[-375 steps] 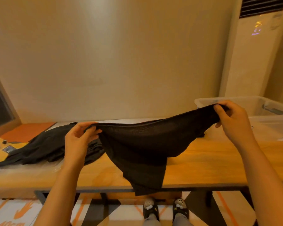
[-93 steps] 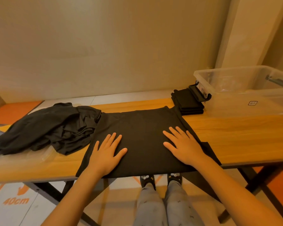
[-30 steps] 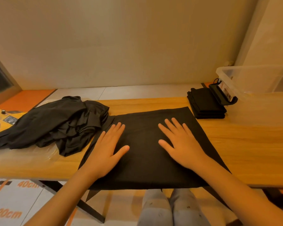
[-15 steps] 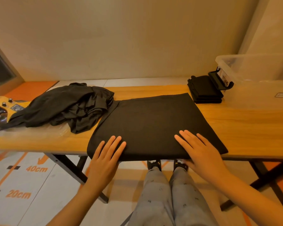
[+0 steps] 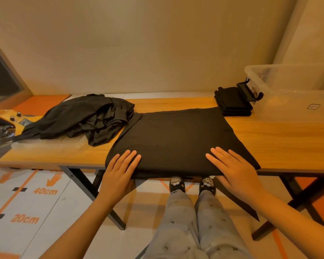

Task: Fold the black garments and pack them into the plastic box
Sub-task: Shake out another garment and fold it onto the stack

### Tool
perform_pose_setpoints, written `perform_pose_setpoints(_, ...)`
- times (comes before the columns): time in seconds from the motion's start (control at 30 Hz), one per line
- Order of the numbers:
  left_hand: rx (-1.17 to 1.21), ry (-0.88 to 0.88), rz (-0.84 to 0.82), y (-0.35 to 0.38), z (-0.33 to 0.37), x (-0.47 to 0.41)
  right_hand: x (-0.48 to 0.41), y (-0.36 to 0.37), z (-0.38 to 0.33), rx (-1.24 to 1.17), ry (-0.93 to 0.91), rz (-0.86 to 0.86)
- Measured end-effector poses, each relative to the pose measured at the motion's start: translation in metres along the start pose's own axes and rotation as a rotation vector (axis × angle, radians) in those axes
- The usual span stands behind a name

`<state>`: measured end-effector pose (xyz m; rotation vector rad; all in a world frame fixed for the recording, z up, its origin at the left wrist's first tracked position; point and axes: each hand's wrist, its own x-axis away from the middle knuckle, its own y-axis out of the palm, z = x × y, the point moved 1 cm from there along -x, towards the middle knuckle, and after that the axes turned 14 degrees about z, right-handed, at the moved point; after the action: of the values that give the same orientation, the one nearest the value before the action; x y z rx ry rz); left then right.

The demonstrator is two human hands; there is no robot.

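Observation:
A black garment (image 5: 176,135) lies spread flat on the wooden table (image 5: 281,139), its near edge at the table's front edge. My left hand (image 5: 118,171) rests flat on its near left corner, fingers apart. My right hand (image 5: 234,169) lies flat on its near right corner, fingers spread. Neither hand grips the cloth. A heap of unfolded black garments (image 5: 86,116) lies at the left. A small stack of folded black garments (image 5: 232,101) sits beside the clear plastic box (image 5: 297,94) at the far right.
A yellow device with knobs (image 5: 6,120) and clear plastic wrap (image 5: 45,146) lie at the table's left end. The box has a black latch (image 5: 250,90) facing the folded stack. My legs and slippers are under the table's front edge.
Both hands slid from the middle of the spread garment toward me to its near edge and stay flat there. The garment lies smoother.

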<state>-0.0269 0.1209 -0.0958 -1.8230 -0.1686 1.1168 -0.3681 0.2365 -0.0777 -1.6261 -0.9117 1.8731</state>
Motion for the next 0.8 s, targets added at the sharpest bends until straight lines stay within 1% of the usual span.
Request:
perform_pose_setpoints(0.1,0.035,0.014,0.010,0.000,-0.003,0.003,0.004,-0.001,0.004,-0.039,-0.008,0.033)
perform_pose_setpoints(0.23,0.110,0.074,0.104,0.000,-0.011,0.010,0.010,-0.003,0.015,-0.097,-0.022,0.063)
perform_pose_setpoints(0.37,0.100,0.010,0.114,-0.008,-0.021,0.016,0.018,-0.010,0.028,-0.066,-0.034,0.044)
perform_pose_setpoints(0.5,0.106,-0.012,0.110,-0.016,-0.028,0.019,0.025,-0.013,0.039,-0.065,-0.011,0.065)
perform_pose_setpoints(0.57,0.133,-0.093,0.077,-0.020,-0.029,0.018,0.026,-0.015,0.045,-0.085,0.031,0.084)
perform_pose_setpoints(0.67,0.217,-0.294,-0.002,-0.033,-0.029,0.013,0.021,-0.021,0.052,-0.140,0.134,0.089)
perform_pose_setpoints(0.73,0.327,-0.335,0.011,-0.042,-0.032,0.009,0.011,-0.028,0.053,-0.181,0.233,0.104)
perform_pose_setpoints(0.8,0.446,-0.378,0.058,-0.057,-0.036,-0.003,-0.006,-0.038,0.053,-0.254,0.383,0.138)
